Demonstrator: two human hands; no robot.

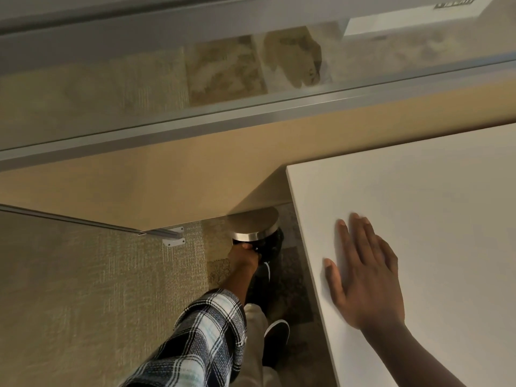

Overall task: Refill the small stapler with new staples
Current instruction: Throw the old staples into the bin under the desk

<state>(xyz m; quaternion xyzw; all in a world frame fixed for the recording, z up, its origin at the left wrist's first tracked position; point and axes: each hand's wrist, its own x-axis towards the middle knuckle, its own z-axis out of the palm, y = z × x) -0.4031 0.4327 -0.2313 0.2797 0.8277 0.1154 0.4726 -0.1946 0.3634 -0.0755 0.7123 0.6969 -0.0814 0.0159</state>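
No stapler and no staples show anywhere; they may be out of frame, or hidden in the left hand (243,256), which is curled into a closed fist low beside a round container with a steel lid (255,231) on the carpet (83,289), under the edge of the tan counter (139,191). Whether that fist holds anything, I cannot tell. The right hand (363,277) lies flat with fingers spread, gripping nothing, near the left edge of the white table (446,205). To do this step well, keep that palm braced for balance while stooping, then bring what is needed up onto the white table to work at
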